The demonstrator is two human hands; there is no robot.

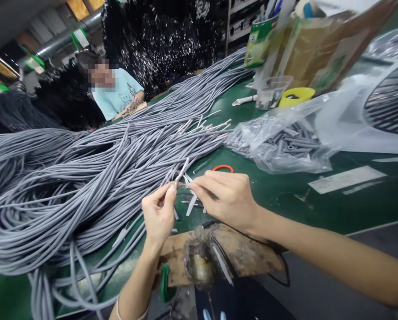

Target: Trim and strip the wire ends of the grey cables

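Note:
Over the front of the bench, my left hand (159, 212) pinches a grey cable near its stripped end, where a white inner part (182, 170) points up and away. Close beside it, my right hand (226, 194) has thumb and forefinger pressed together on thin strands at that same end; the exact strands are too small to make out. Left of my hands lies a large pile of grey cables (85, 186), many with bared white ends. An orange handle loop (223, 168) shows behind my right hand, and white strips (192, 204) lie under my fingers.
A plastic bag of grey tube pieces (285, 142) lies at right, near a yellow dish (296, 96), clear cup (272, 92) and green can (259, 42). A stained wooden board (252, 258) is at the front edge. Across the bench sits a person (117, 91).

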